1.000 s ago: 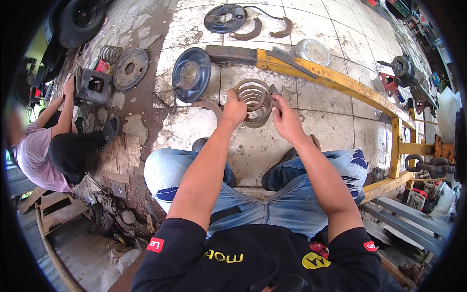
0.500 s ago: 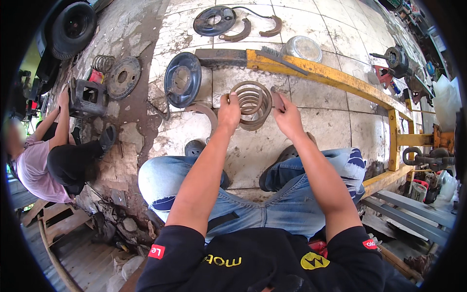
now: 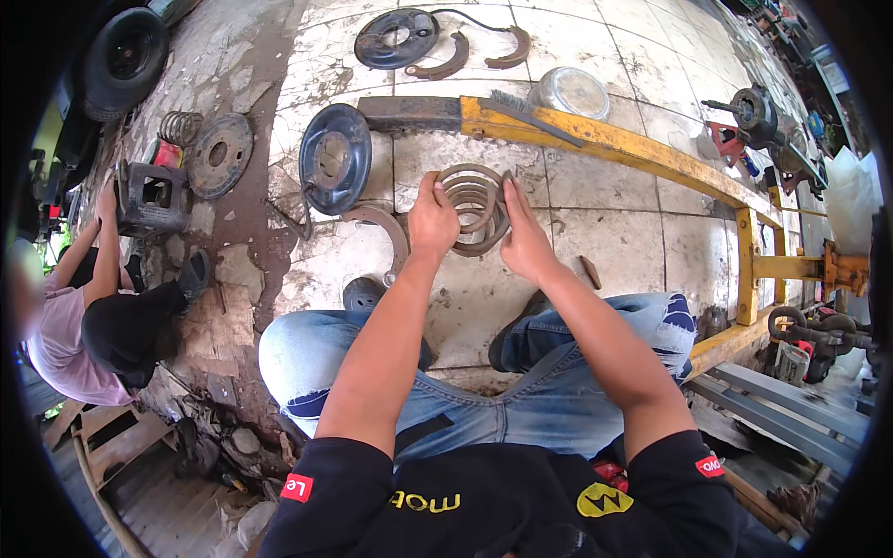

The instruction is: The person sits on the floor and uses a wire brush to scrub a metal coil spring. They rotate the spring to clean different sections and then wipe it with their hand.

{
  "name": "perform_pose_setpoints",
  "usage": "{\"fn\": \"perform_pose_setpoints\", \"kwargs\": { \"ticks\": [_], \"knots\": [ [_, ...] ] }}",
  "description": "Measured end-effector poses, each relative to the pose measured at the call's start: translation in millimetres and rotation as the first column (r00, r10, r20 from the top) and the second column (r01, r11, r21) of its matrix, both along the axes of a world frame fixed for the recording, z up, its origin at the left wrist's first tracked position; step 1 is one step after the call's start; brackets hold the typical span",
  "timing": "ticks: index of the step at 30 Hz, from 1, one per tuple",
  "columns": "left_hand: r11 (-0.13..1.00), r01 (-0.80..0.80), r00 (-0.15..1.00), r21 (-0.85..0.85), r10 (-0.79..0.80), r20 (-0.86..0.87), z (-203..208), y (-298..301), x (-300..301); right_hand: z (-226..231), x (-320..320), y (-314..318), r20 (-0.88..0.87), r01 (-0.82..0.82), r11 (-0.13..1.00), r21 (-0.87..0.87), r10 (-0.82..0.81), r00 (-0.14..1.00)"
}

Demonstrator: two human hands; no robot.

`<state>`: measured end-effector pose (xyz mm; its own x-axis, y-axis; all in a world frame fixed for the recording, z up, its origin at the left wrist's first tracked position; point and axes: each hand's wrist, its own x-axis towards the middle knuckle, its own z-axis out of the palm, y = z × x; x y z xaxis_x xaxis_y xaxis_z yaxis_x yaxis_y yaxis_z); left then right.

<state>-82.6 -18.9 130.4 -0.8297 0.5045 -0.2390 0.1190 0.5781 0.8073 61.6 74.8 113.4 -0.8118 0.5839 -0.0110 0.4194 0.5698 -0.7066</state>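
A rusty coil spring (image 3: 476, 212) is held up over the tiles between my hands. My left hand (image 3: 433, 216) has its fingers closed round the spring's left side. On the opposite side, my right hand (image 3: 526, 234) presses a thin dark piece that looks like sandpaper (image 3: 508, 176) against the coils. Its fingers are nearly straight and mostly cover that piece. A curved brake shoe (image 3: 383, 228) lies on the floor left of my left forearm. Beyond it, a black brake backing plate (image 3: 319, 160) leans at the end of a steel beam.
A yellow steel frame (image 3: 642, 153) crosses the floor ahead, with a wire brush (image 3: 535, 119) on it. Behind are a round pale lid (image 3: 571, 91) and another backing plate (image 3: 396, 37). At left, another person (image 3: 79, 325) sits holding a dark metal block (image 3: 153, 197).
My right hand has moved left and now presses the thin brown piece to the spring's right side, its fingers straighter. A small brown strip on the floor by my right wrist is now uncovered.
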Motion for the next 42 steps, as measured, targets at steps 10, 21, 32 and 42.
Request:
{"fn": "perform_pose_setpoints", "kwargs": {
  "ticks": [10,21,32,42],
  "knots": [
    [0.999,0.046,0.999,-0.029,-0.045,0.030,5,-1,-6,33,14,-18,0.271,-0.055,0.992,-0.113,0.084,0.959],
    [0.994,0.045,0.997,-0.097,-0.038,0.074,12,4,-7,26,16,-13,0.350,-0.093,0.991,-0.100,0.122,0.929],
    [0.986,0.112,0.993,-0.119,-0.109,0.037,16,9,-10,16,18,3,0.333,-0.144,0.989,-0.028,0.144,0.932],
    [0.992,0.091,0.995,-0.087,-0.088,0.034,14,10,-8,24,16,8,0.290,-0.062,0.990,-0.127,0.097,0.952]
  ]
}}
